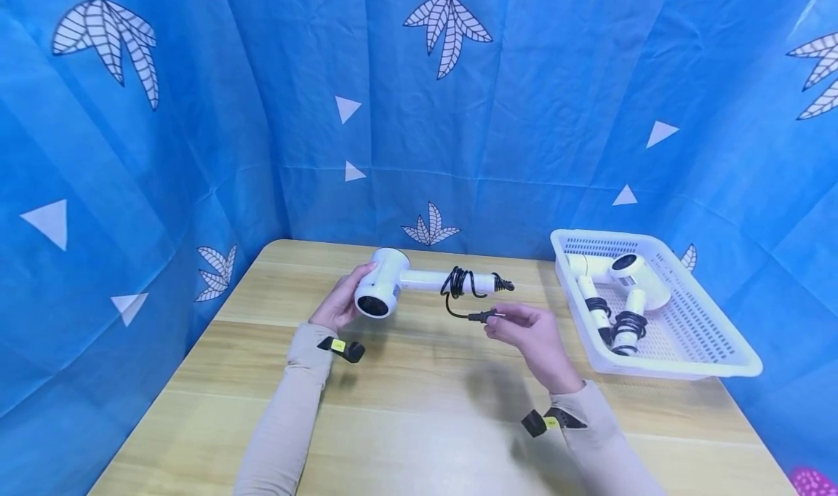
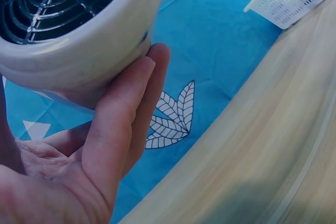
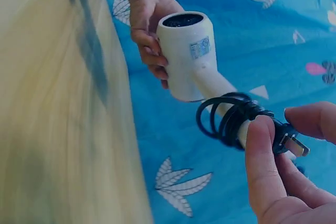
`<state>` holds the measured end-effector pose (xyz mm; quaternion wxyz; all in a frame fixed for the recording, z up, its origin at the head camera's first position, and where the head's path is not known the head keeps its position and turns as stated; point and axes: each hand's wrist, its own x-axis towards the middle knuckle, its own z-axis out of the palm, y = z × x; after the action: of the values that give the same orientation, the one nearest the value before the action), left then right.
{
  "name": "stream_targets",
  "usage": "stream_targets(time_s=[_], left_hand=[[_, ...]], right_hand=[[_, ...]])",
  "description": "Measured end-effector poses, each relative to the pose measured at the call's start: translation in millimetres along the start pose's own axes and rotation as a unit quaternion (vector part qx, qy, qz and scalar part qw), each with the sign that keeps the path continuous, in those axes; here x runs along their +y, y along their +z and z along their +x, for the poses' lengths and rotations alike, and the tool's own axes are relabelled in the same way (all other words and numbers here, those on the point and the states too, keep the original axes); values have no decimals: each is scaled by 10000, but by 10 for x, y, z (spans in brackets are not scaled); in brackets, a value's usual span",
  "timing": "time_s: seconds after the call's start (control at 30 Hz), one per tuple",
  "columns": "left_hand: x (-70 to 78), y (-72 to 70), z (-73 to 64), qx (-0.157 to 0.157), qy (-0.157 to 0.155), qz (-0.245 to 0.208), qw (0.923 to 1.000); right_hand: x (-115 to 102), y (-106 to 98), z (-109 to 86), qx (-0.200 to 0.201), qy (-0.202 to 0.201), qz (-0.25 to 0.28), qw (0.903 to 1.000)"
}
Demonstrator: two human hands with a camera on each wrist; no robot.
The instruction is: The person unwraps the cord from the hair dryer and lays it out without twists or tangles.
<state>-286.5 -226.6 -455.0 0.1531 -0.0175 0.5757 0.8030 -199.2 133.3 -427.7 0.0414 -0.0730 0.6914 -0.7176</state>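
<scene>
A white hair dryer [image 1: 386, 281] is held above the table, its handle [image 1: 425, 281] pointing right. My left hand [image 1: 340, 297] grips the dryer's head; in the left wrist view the fingers [image 2: 113, 124] lie along its underside below the dark grille [image 2: 58, 3]. Black cord [image 1: 460, 282] is wound in loops around the handle. My right hand [image 1: 530, 336] pinches the plug [image 1: 483, 316] at the cord's end, and the plug's metal prongs [image 3: 295, 145] show in the right wrist view. A short length of cord hangs between the loops and the plug.
At the right of the wooden table [image 1: 406, 438] stands a white perforated basket [image 1: 700, 369]. Inside lie more white hair dryers [image 1: 644, 281] with black cords wound on their handles. A blue patterned curtain [image 1: 458, 132] hangs behind and beside the table.
</scene>
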Motion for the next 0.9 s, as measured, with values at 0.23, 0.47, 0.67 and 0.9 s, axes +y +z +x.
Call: stream_targets(time_s=[0.23, 0.47, 0.67, 0.9], left_hand=[[11, 5, -14, 152, 30, 36, 9999], [19, 7, -17, 69, 51, 78, 9999], [8, 6, -3, 31, 109, 89, 9999], [3, 5, -1, -71, 64, -52, 9999]], right_hand=[[148, -110, 105, 17, 628, 185, 9978], [278, -202, 181, -6, 905, -140, 9958], [334, -289, 254, -59, 966, -566, 9937], [375, -358, 393, -262, 1058, -903, 9899]])
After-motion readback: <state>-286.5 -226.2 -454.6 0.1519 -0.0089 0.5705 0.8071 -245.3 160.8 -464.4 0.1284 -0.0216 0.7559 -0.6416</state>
